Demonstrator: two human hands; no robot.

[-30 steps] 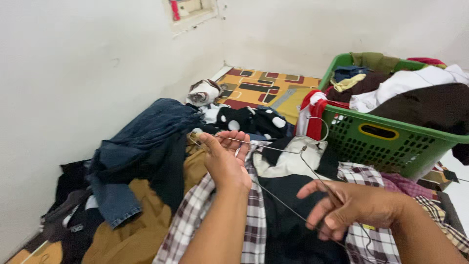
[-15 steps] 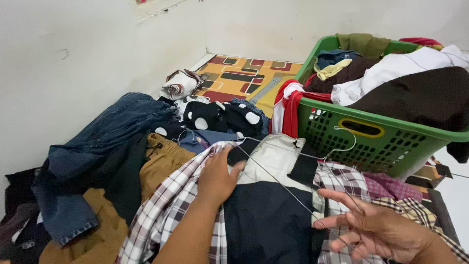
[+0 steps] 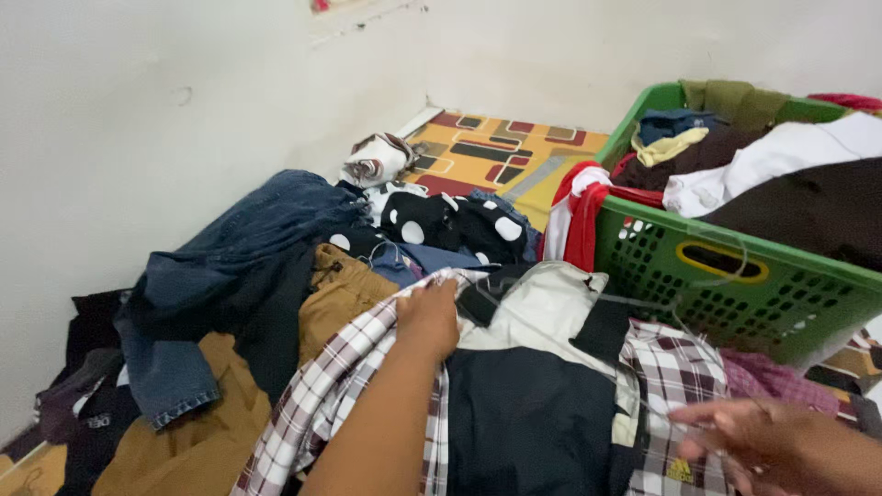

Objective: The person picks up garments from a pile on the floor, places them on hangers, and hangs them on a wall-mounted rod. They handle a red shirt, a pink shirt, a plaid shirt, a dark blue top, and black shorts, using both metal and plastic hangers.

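1. Left hand (image 3: 428,319) grips the plaid shirt (image 3: 354,386), fingers curled into its collar edge, left of the green basket (image 3: 735,276).
2. Right hand (image 3: 781,445), fingers loosely spread, blurred, holds a wire hanger (image 3: 684,317) just before the basket.

Both forearms are bare with no sleeve reaching into view, the left hand (image 3: 428,319) and right hand (image 3: 767,445) carry no rings, watch or bands, and the right hand's fingers (image 3: 712,415) appear blurred.
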